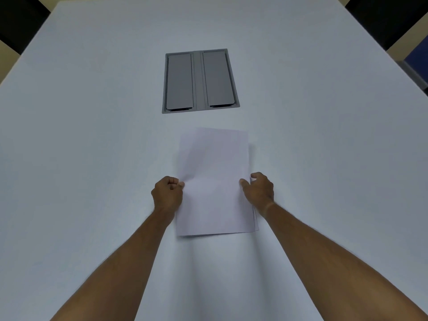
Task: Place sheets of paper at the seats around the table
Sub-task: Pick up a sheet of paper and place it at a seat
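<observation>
A small stack of white paper sheets [215,181] lies on the pale table [81,135], straight ahead of me. Edges of lower sheets peek out at the stack's right and near-right corner. My left hand [168,195] pinches the stack's left edge, fingers curled closed on it. On the right edge rests my right hand [258,191], its thumb on top of the paper and its fingers curled beside and under the edge. The top sheet bows slightly upward between the two hands.
A grey cable hatch [200,81] with two closed flaps is set into the table just beyond the paper. Dark chair backs [389,17] show past the far corners, and a blue seat [416,63] at the right edge.
</observation>
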{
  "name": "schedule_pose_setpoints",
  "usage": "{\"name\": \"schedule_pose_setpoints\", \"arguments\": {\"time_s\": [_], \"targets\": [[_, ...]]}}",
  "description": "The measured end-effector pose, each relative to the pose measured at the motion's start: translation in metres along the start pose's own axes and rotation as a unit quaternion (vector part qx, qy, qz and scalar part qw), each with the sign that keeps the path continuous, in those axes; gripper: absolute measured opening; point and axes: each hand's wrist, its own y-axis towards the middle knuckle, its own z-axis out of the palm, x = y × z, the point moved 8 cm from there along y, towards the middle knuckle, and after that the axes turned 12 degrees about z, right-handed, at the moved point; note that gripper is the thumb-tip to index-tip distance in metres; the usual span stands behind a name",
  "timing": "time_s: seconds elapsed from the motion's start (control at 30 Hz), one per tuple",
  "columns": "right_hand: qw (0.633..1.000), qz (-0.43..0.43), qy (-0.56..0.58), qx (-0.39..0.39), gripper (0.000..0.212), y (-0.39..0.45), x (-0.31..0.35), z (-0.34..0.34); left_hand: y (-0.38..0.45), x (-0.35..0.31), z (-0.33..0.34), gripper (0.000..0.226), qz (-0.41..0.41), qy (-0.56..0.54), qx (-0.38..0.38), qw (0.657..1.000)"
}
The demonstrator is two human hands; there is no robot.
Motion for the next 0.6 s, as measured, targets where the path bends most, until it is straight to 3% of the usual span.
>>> {"name": "schedule_pose_setpoints", "arguments": {"time_s": [0.1,0.27,0.4,0.6], "targets": [[0.997,0.018,0.079,0.006,0.05,-0.001,0.003,-0.003,-0.001,0.0,-0.003,0.013,-0.002,-0.031,0.005,0.999],[0.982,0.014,0.19,-0.01,0.027,-0.005,0.01,-0.016,-0.002,-0.007,-0.008,0.013,0.009,-0.071,0.045,0.996],[0.974,-0.018,0.225,0.013,0.026,-0.016,0.016,-0.031,-0.005,-0.021,-0.009,0.021,0.015,-0.103,0.095,0.99],[0.963,-0.048,0.265,0.027,0.013,-0.036,0.013,-0.064,-0.009,-0.052,0.0,0.011,0.031,-0.135,0.123,0.983]]}}
